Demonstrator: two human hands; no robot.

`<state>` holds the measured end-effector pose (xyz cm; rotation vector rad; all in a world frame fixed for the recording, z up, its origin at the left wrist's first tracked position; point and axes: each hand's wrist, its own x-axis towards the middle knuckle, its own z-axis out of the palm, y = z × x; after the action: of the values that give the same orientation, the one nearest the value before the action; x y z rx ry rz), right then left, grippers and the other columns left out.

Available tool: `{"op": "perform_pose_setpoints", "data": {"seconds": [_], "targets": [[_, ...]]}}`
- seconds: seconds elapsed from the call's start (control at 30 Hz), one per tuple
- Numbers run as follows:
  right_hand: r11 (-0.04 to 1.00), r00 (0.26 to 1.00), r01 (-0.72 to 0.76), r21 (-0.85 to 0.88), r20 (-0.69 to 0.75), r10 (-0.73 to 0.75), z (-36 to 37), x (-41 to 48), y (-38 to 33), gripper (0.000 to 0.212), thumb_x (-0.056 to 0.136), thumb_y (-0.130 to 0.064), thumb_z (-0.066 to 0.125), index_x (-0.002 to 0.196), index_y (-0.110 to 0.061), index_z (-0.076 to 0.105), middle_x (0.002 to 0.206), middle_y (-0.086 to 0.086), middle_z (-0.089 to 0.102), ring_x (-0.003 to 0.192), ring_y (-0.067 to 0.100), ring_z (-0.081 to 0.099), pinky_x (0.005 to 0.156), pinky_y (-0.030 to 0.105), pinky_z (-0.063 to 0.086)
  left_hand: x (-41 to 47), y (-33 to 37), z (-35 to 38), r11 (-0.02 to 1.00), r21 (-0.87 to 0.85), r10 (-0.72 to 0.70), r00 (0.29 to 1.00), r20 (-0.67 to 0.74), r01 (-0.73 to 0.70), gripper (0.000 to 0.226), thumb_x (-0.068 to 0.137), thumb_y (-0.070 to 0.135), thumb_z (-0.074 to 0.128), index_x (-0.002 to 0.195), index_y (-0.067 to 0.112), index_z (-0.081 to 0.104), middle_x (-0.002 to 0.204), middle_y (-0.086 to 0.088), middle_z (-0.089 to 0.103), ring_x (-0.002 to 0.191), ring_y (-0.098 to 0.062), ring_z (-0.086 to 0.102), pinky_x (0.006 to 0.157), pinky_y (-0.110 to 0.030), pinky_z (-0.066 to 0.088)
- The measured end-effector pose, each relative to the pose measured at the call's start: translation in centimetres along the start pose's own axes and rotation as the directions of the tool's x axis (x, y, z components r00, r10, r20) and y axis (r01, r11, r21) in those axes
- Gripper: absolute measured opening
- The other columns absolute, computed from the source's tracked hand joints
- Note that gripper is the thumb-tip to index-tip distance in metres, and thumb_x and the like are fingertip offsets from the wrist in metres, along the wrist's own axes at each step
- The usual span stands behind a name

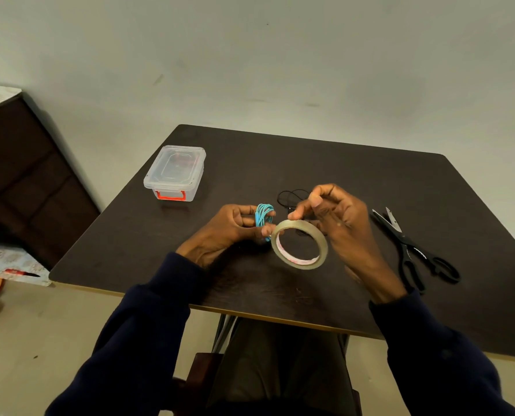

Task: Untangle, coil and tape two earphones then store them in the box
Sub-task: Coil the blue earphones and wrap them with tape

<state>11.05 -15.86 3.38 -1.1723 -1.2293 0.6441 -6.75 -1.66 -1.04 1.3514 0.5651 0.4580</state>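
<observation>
Fingers [245, 210] of left hand [220, 232] curl round blue earphone coil [263, 216], probably light and springy, best pinched mid-bundle; right hand [343, 226] pinches tape roll [307, 264].

Clear glossy plastic box [174, 172] (red clasp), translucent shiny tape roll [299, 245], matt dark wood-grain table [340, 175].

Dim, flat indoor light, greenish cast. Soft shadow beside cabinet [25, 175] on wall [250, 55]. Slight motion blur on right hand [337, 223]. Strong wide-angle bending toward edges. Overall soft, low detail.
</observation>
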Motion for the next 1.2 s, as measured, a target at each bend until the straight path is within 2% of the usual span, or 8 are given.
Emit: {"op": "perform_pose_setpoints", "data": {"seconds": [0.17,0.37,0.5,0.63,0.8,0.97,1.1,1.2], "targets": [[0.993,0.996,0.036,-0.110,-0.082,-0.045,-0.3,0.6,-0.3,0.010,0.096,-0.009,0.067,0.098,0.001,0.068,0.078,0.010,0.074,0.072,0.022,0.073,0.073,0.034,0.062,0.2,0.5,-0.1,1.000,0.002,0.016,0.999,-0.046,-0.016,0.038,0.077,0.023,0.072,0.112,0.011,0.068,0.102,-0.011,0.077,0.099,-0.024,0.073,0.094,-0.037,0.056],[0.982,0.998,0.034,-0.184,-0.042,-0.042,-0.5,0.9,-0.5,0.010,0.092,-0.009,0.071,0.101,-0.005,0.073,0.079,0.004,0.078,0.074,0.016,0.076,0.071,0.022,0.059,0.4,1.9,0.4,0.987,0.139,0.084,0.995,-0.052,-0.076,0.036,0.081,0.028,0.068,0.112,0.010,0.071,0.098,-0.007,0.078,0.094,-0.018,0.074,0.089,-0.033,0.059],[0.979,0.999,0.037,-0.199,-0.029,-0.043,-0.5,1.0,-0.5,0.029,0.090,-0.015,0.074,0.116,-0.003,0.071,0.082,0.006,0.079,0.075,0.018,0.077,0.070,0.027,0.061,0.4,2.8,0.9,0.978,0.181,0.113,0.993,-0.030,-0.106,0.024,0.091,0.023,0.064,0.111,0.010,0.071,0.096,-0.004,0.076,0.092,-0.015,0.072,0.084,-0.029,0.059],[0.973,0.999,0.038,-0.228,0.013,-0.036,-0.6,1.4,-0.6,0.020,0.088,-0.020,0.075,0.101,-0.004,0.076,0.083,0.008,0.078,0.074,0.022,0.077,0.069,0.035,0.064,0.4,3.9,1.7,0.956,0.255,0.154,0.988,-0.018,-0.145,0.015,0.097,0.017,0.059,0.107,0.016,0.070,0.102,-0.010,0.073,0.089,-0.011,0.070,0.077,-0.022,0.057],[0.934,0.997,0.070,-0.351,0.044,-0.059,-0.9,1.8,-0.9,0.014,0.091,-0.017,0.073,0.096,-0.005,0.076,0.083,0.003,0.077,0.073,0.015,0.075,0.065,0.025,0.060,0.3,4.6,2.0,0.934,0.299,0.201,0.979,0.021,-0.198,0.018,0.098,0.015,0.058,0.113,0.013,0.068,0.101,-0.004,0.073,0.093,-0.011,0.071,0.082,-0.024,0.058],[0.919,0.999,0.051,-0.392,0.019,-0.048,-0.8,1.6,-0.7,0.011,0.089,-0.016,0.075,0.095,-0.006,0.074,0.079,0.001,0.073,0.067,0.013,0.073,0.062,0.027,0.061,0.2,4.7,2.4,0.922,0.303,0.249,0.968,0.013,-0.241,0.024,0.095,0.013,0.061,0.117,0.006,0.066,0.098,-0.004,0.074,0.092,-0.012,0.072,0.081,-0.023,0.058],[0.925,0.999,0.051,-0.376,0.005,-0.053,-0.6,1.4,-0.5,0.009,0.091,-0.017,0.074,0.094,-0.008,0.074,0.080,-0.001,0.072,0.070,0.014,0.072,0.061,0.029,0.062,0.2,4.3,2.8,0.925,0.277,0.281,0.959,-0.036,-0.261,0.032,0.086,0.009,0.074,0.118,0.006,0.068,0.107,-0.010,0.074,0.099,-0.019,0.073,0.085,-0.027,0.059],[0.910,0.995,0.102,-0.401,0.036,-0.096,-0.6,1.5,-0.7,0.007,0.091,-0.017,0.073,0.094,-0.010,0.075,0.086,-0.005,0.072,0.075,0.010,0.072,0.061,0.024,0.060,0.2,4.2,2.9,0.910,0.291,0.322,0.945,-0.051,-0.295,0.040,0.076,0.005,0.082,0.114,0.009,0.069,0.103,-0.005,0.075,0.095,-0.015,0.073,0.082,-0.024,0.058]]}}
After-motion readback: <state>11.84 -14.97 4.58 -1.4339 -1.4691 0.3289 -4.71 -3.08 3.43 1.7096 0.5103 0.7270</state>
